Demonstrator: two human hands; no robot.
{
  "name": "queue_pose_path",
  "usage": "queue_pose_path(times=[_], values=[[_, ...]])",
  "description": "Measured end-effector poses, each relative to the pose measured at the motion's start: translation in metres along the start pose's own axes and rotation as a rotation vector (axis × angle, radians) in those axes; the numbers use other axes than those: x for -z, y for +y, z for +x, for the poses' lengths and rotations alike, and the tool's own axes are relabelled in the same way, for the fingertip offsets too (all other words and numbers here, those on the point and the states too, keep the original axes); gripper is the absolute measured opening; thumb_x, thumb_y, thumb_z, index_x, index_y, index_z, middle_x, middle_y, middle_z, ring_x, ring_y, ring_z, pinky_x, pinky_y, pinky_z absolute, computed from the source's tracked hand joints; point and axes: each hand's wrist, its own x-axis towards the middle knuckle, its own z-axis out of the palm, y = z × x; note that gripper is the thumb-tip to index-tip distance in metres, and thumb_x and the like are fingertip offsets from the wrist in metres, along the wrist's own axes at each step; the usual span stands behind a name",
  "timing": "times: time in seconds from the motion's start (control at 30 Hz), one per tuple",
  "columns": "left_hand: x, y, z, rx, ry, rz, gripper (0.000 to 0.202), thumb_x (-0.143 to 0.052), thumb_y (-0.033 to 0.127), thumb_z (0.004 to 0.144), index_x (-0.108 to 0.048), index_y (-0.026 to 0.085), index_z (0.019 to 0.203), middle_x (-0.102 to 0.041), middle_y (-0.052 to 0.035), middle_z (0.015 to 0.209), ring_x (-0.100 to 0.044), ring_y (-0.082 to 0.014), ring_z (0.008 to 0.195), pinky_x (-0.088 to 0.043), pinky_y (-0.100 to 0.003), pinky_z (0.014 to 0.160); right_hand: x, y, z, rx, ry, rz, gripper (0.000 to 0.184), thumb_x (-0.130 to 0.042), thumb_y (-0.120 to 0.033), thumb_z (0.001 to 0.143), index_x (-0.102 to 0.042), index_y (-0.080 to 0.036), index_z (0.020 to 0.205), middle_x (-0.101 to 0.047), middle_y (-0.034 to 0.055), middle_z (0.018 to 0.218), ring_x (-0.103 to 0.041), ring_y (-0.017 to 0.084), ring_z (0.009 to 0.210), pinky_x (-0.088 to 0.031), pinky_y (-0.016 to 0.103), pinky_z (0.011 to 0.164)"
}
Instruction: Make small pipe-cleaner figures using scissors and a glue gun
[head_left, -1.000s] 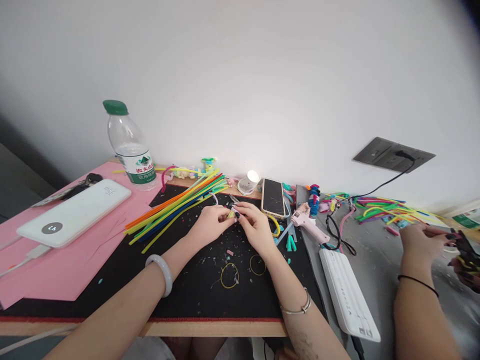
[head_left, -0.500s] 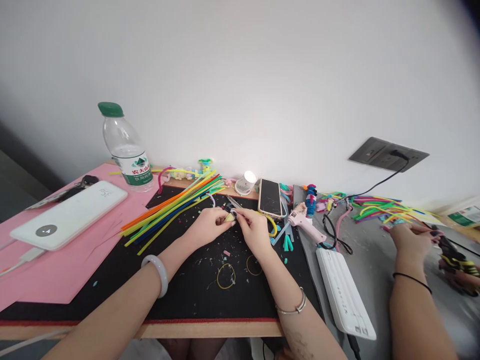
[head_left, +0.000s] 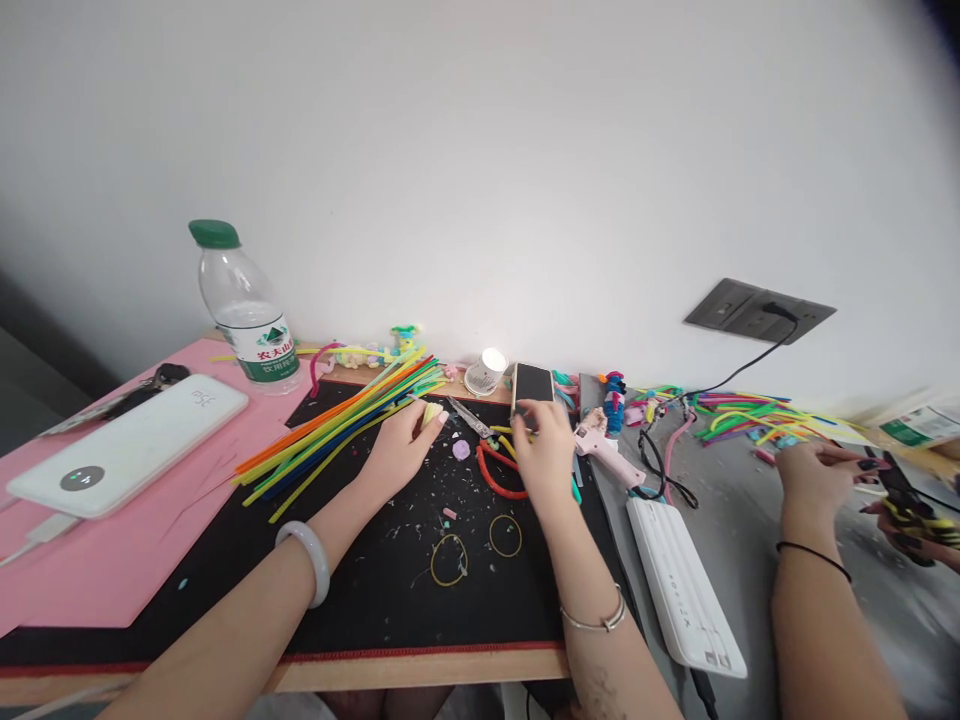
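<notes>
My left hand [head_left: 401,442] is closed, thumb against fingers, on a small yellow piece [head_left: 431,412] whose kind I cannot make out. Over the handles of a pair of scissors and the near end of a phone [head_left: 534,384] is my right hand [head_left: 546,450]. Its fingers are bent and apart, and I see nothing held in them. The scissors [head_left: 471,418] lie with blades pointing up and left; their red handle loop [head_left: 496,475] shows beside my right hand. A small lilac flower-like piece [head_left: 460,450] lies on the black mat [head_left: 360,590] between my hands.
Colourful pipe cleaners [head_left: 337,430] lie left of my hands. A paper cup [head_left: 487,370] stands at the wall, a bottle [head_left: 251,310] at the left. To the right are a pink glue gun [head_left: 611,455], a white power bank [head_left: 684,585] and another person's hand [head_left: 817,475] near pliers [head_left: 904,495].
My right hand has left my left hand and moved right, over the scissors' handles and the phone. The lilac piece and the red handle have come into sight. My left hand keeps the yellow piece.
</notes>
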Motion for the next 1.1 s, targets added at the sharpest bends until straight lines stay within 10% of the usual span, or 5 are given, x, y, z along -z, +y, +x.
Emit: queue_pose_path(times=[0.17,0.43,0.6,0.87,1.1], values=[[0.000,-0.001,-0.001,0.018,-0.096,-0.069,0.026,-0.036,0.039,0.092,-0.038,0.023,0.072,-0.046,0.0057,0.055,-0.047,-0.0148,0.054,-0.035,-0.028,0.062,0.039,0.052,0.010,-0.398,0.154,-0.335,0.041,-0.048,-0.012,0.075,-0.055,-0.013,0.115,-0.058,0.0183,0.111,-0.055,0.030,0.104,-0.044,0.041,0.085],[0.002,0.000,-0.002,0.051,-0.156,-0.090,0.025,-0.035,0.044,0.093,-0.039,0.023,0.082,-0.043,0.0059,0.061,-0.045,-0.0150,0.057,-0.036,-0.029,0.063,0.064,0.106,0.009,-0.627,-0.251,-0.540,0.054,-0.060,-0.028,0.071,-0.056,-0.007,0.121,-0.063,0.0233,0.110,-0.062,0.035,0.098,-0.048,0.040,0.077],[-0.001,-0.005,-0.003,0.016,-0.205,-0.157,0.030,-0.026,0.047,0.095,-0.043,0.022,0.092,-0.039,0.0061,0.062,-0.045,-0.0140,0.055,-0.039,-0.029,0.062,0.068,0.104,0.010,-0.698,-0.327,-0.558,0.056,-0.058,-0.020,0.067,-0.058,-0.014,0.122,-0.066,0.0185,0.110,-0.064,0.033,0.099,-0.047,0.038,0.078],[-0.001,-0.011,0.001,-0.017,-0.226,-0.252,0.015,-0.034,0.038,0.094,-0.036,0.023,0.093,-0.060,0.0018,0.086,-0.050,-0.0092,0.049,-0.044,-0.027,0.059,0.068,0.084,0.010,-0.666,-0.070,-0.439,0.054,-0.058,-0.027,0.066,-0.062,-0.010,0.117,-0.068,0.0209,0.105,-0.063,0.034,0.095,-0.045,0.038,0.079],[-0.001,-0.011,0.003,-0.031,-0.223,-0.106,0.015,-0.032,0.032,0.093,-0.043,0.022,0.096,-0.065,-0.0008,0.087,-0.054,-0.0129,0.054,-0.044,-0.029,0.066,0.059,0.061,0.013,-0.456,0.064,0.107,0.040,-0.053,-0.041,0.075,-0.065,-0.014,0.101,-0.065,0.0061,0.071,-0.057,0.021,0.065,-0.044,0.029,0.060]])
